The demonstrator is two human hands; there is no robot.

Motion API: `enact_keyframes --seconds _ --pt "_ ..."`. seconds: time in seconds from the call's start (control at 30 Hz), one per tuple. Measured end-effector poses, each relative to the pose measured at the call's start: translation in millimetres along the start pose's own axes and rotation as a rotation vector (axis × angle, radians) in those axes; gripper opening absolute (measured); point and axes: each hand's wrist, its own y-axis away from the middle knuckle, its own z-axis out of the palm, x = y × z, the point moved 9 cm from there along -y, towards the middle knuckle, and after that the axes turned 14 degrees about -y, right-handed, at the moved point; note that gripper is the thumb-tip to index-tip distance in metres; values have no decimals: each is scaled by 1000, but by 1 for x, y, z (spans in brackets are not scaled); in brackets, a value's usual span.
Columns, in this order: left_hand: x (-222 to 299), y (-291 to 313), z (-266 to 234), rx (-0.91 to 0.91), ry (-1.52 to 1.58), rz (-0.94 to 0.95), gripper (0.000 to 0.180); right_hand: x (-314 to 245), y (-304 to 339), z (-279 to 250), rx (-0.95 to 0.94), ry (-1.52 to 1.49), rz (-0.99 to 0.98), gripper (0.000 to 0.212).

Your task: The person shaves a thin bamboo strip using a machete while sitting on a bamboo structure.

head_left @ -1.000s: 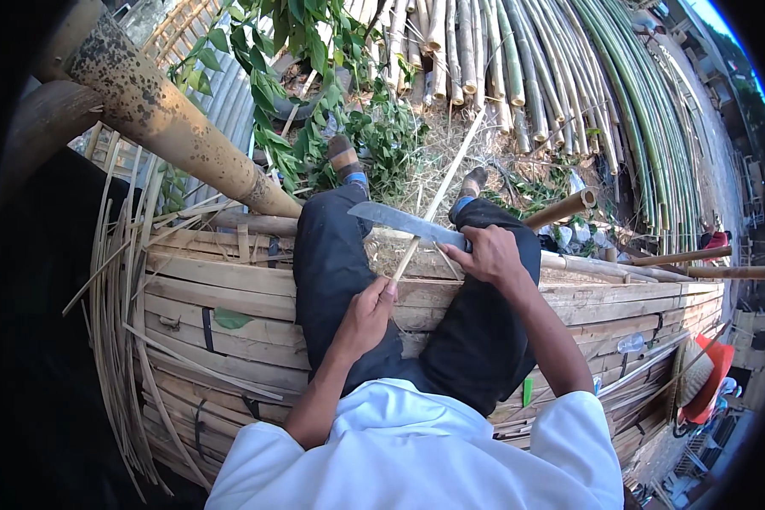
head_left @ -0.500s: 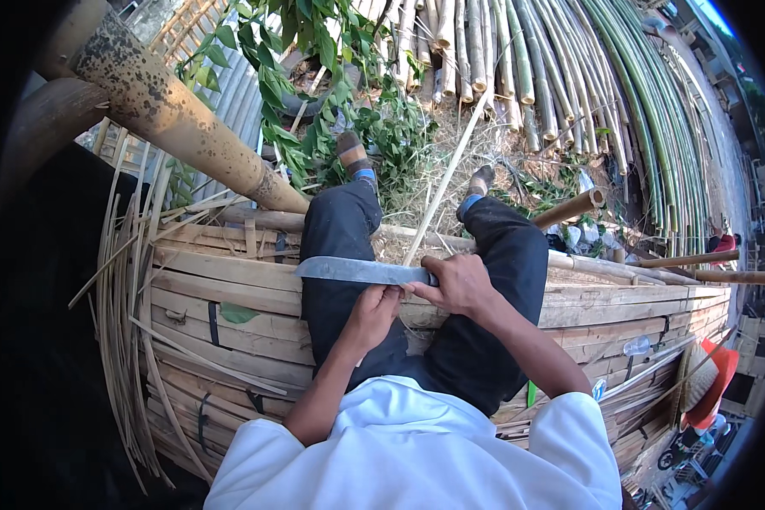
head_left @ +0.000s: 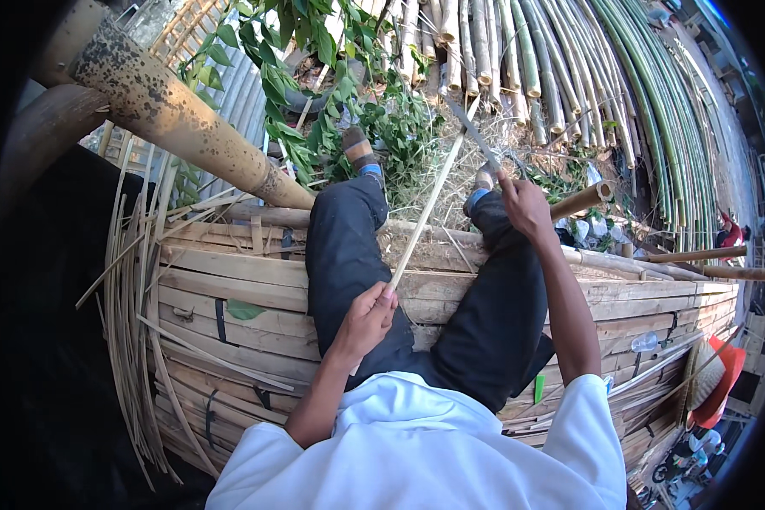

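Observation:
My left hand (head_left: 367, 320) is closed around the near end of a long, pale bamboo strip (head_left: 434, 194) above my lap. The strip slants up and away to the right, toward the pile of poles. My right hand (head_left: 524, 204) grips the handle of a large knife (head_left: 482, 145) over my right knee. Its grey blade points away and to the left, and its far part crosses the strip near the strip's far end. Whether the blade touches the strip, I cannot tell.
I sit on stacked split bamboo slats (head_left: 229, 276). Thin strips (head_left: 132, 331) hang over the left side, near a thick bamboo post (head_left: 187, 127). Cut bamboo poles (head_left: 518, 51) lie ahead, with leafy branches (head_left: 314, 110) beside them. A hat (head_left: 707, 374) and a clear bottle (head_left: 644, 342) are at right.
My right hand has carried the knife forward and right, away from my left hand. The blade has swung from crosswise over my lap to pointing ahead. My left hand still holds the strip.

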Motion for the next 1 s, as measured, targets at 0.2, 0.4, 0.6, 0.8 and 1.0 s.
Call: enact_keyframes --seconds 0.2,0.4,0.6,0.8,1.0 --pt "5 -8 -3 17 66 53 25 -36 28 17 -100 -90 -153 57" --pt "6 -18 3 -76 111 -59 29 -93 93 85 -310 -74 -537 59" --pt "2 -6 3 -99 56 -96 35 -104 99 92 -327 -28 -667 65" --pt "6 -6 5 -108 60 -83 35 -102 89 82 -263 64 -713 70" --pt "9 4 1 -124 129 -124 32 -70 44 45 -44 58 -462 68"
